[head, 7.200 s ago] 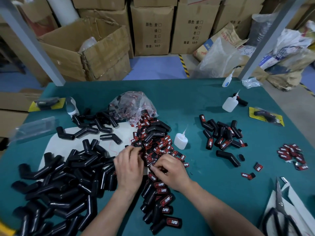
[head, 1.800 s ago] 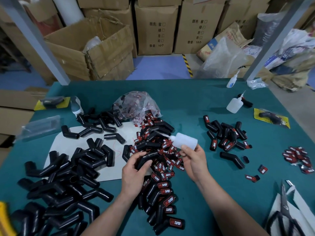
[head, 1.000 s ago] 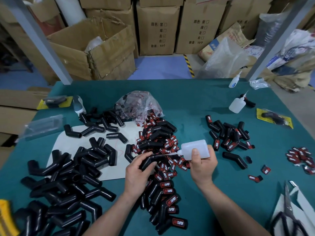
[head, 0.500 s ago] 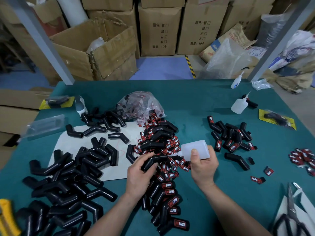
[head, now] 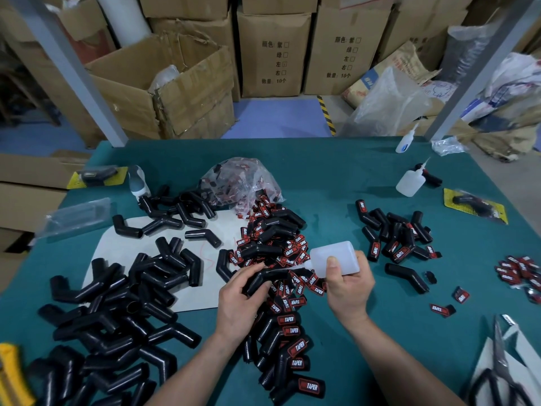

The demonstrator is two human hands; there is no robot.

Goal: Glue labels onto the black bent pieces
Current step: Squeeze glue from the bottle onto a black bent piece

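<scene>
A large heap of unlabelled black bent pieces [head: 117,303] is spread well to the left of the left hand's fingers, partly over a white sheet [head: 123,253] laid on the green worktop [head: 336,177]. One black bent piece [head: 263,278] is gripped in the left hand [head: 237,303], the fingers wrapped around its lower leg and closed on it, the bend raised above the pile of loose red-and-black labels [head: 288,256]. Beyond these fingers a clear bag of labels [head: 240,180] is seen, slumped open toward the pile. Just below the left hand, labelled pieces [head: 288,347] marked TAPER are stacked toward the near edge. A white glue bottle [head: 336,257] is clamped in the right hand [head: 348,285], thumb on top and fingers curled behind it; it is tipped on its side so that its nozzle points left and touches the held piece near the bend. To the right of the right hand's fingers a smaller group of finished pieces [head: 398,232] is gathered, with a single plain piece [head: 407,278] lying nearest the hand. Farther right and beyond, a second glue bottle [head: 408,181] is stood upright, and scattered labels [head: 521,273] are left near the worktop's right edge. Scissors [head: 500,373] are laid at the near right corner.
</scene>
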